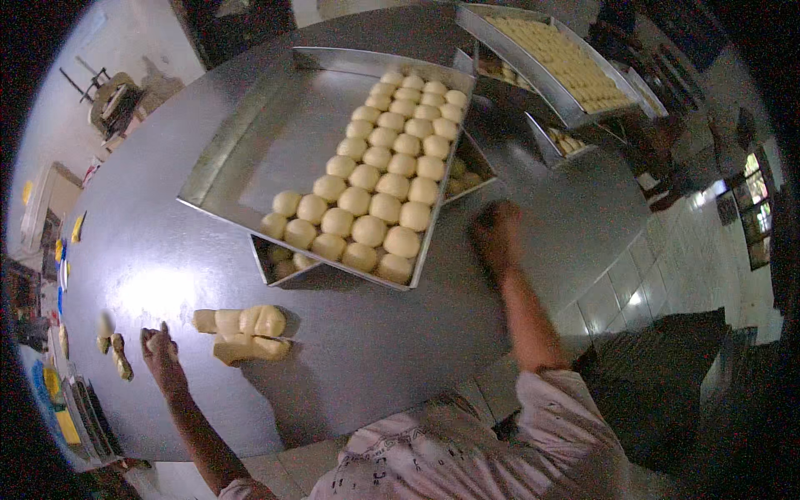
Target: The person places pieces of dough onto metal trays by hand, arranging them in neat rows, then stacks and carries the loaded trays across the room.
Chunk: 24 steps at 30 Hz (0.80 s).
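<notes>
My left hand [162, 350] is over the left part of the metal table, fingers apart and nothing in them. Just left of it lie small dough pieces [122, 358], and a pale dough lump [105, 323] looks blurred. To its right rest two thick strips of dough, the far strip [240, 320] partly divided into lumps and the near strip [242, 348] beside it. My right hand [497, 235] is curled down on the table, right of the large tray; whatever is under its fingers is hidden. Rows of round dough balls [367, 200] fill the tray's right side.
The large metal tray [242, 142] sits crosswise on another tray [271, 265] with dough balls. Further trays of dough, including a full tray [558, 62], stand at the far right. Yellow scraps [77, 227] lie along the left table edge. Tiled floor [617, 275] shows at right.
</notes>
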Each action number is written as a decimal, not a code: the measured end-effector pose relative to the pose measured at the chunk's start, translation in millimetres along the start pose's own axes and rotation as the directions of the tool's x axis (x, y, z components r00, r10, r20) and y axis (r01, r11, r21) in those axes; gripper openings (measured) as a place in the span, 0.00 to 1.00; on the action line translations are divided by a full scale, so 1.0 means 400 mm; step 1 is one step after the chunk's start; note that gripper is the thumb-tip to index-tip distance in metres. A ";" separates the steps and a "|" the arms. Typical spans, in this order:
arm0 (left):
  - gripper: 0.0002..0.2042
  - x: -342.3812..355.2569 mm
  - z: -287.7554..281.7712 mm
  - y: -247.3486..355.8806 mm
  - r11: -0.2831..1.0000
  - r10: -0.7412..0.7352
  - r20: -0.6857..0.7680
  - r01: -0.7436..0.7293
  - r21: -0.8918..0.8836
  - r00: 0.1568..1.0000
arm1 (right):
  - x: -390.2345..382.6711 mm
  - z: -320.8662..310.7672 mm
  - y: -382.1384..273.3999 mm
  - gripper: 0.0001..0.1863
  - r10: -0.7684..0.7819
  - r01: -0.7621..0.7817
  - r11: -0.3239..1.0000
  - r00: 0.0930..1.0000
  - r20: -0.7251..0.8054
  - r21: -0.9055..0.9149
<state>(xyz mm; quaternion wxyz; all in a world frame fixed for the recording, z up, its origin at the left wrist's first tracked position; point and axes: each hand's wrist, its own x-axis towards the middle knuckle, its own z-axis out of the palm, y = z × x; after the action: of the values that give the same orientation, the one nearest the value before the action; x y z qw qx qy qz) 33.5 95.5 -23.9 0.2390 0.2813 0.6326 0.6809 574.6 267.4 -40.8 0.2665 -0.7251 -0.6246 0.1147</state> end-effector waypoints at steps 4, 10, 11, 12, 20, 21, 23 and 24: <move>0.11 -0.116 0.137 0.058 0.972 -0.094 0.068 0.077 0.222 0.993 | -0.147 0.048 0.080 0.22 -0.492 0.500 0.860 0.865 0.096 -0.103; 0.19 -0.248 0.242 0.064 0.979 -0.202 0.323 0.191 0.065 0.925 | 0.026 0.037 0.232 0.24 -0.095 0.092 0.994 0.994 -0.045 -0.065; 0.17 -0.250 0.236 0.074 0.976 -0.213 0.290 0.188 0.113 0.933 | -0.031 0.044 0.188 0.24 -0.241 0.234 0.959 0.970 -0.029 -0.163; 0.15 -0.248 0.199 0.084 0.979 -0.202 0.252 0.189 0.072 0.947 | -0.089 0.044 0.151 0.24 -0.381 0.366 0.894 0.925 -0.007 -0.257; 0.06 -0.290 -0.001 0.040 0.929 -0.293 -0.003 0.284 -0.235 0.956 | 0.080 -0.180 -0.065 0.20 -0.149 -0.003 0.578 0.983 0.109 0.816; 0.09 -0.296 -0.018 0.015 0.942 -0.251 0.011 0.247 -0.228 0.968 | 0.093 -0.158 -0.201 0.21 -0.166 0.054 0.366 0.986 0.008 0.929; 0.10 -0.312 0.049 0.020 0.956 -0.285 -0.031 0.281 -0.084 0.958 | 0.138 -0.112 -0.427 0.15 -0.272 0.375 0.402 0.920 -0.282 0.835; 0.11 -0.320 0.097 0.025 0.957 -0.279 -0.003 0.278 -0.081 0.960 | 0.181 -0.054 -0.487 0.13 -0.300 0.518 0.404 0.854 -0.426 0.754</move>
<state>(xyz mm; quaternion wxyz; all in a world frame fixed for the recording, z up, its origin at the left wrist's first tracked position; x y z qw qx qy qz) 153.4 35.8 -22.8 0.3387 0.1748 0.6400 0.6672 434.9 347.4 92.3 0.6728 -0.3311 -0.6114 0.2529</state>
